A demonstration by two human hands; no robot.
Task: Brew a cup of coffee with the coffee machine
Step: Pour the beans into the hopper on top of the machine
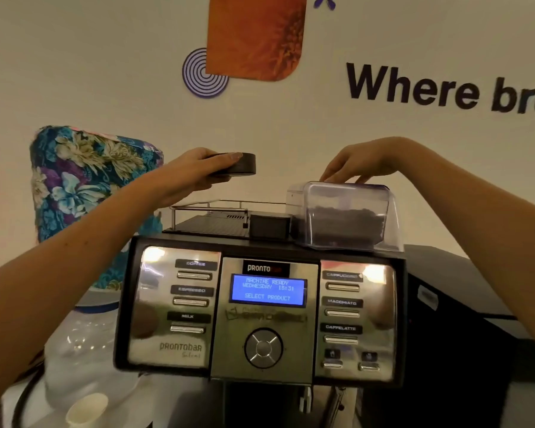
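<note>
coffee machine (260, 310) is seen front-on at the middle of the view, its blue display (267, 290) reading machine ready and select product, so a drink choice is judged to be awaited. a black round lid (238, 164) is held up above the machine's top tray (210, 223) by the left hand (192, 169); the grip is closed round it, thumb over the top and fingers underneath, the lid kept roughly level and well clear of the tray. it is judged to be kept aloft because some opening on top is being checked or refilled, though which opening it belongs to cannot be told. the right hand (359, 163) is laid on the top of the clear bean hopper (346, 214), fingertips bent down onto its cover; whether anything is pinched there cannot be told, and the grip looks loose rather than clenched. dark beans are seen inside the hopper, filling its lower part. both forearms are raised and stretched forward, the left from the lower left, the right arching over from the right edge with the wrist bent down. a paper cup (85, 410) stands at the lower left, not yet under the spout (305, 400). the coffee button (194, 275) is left untouched, so brewing is judged not yet started. a floral cloth cover (84, 186) is seen behind on the left.
</note>
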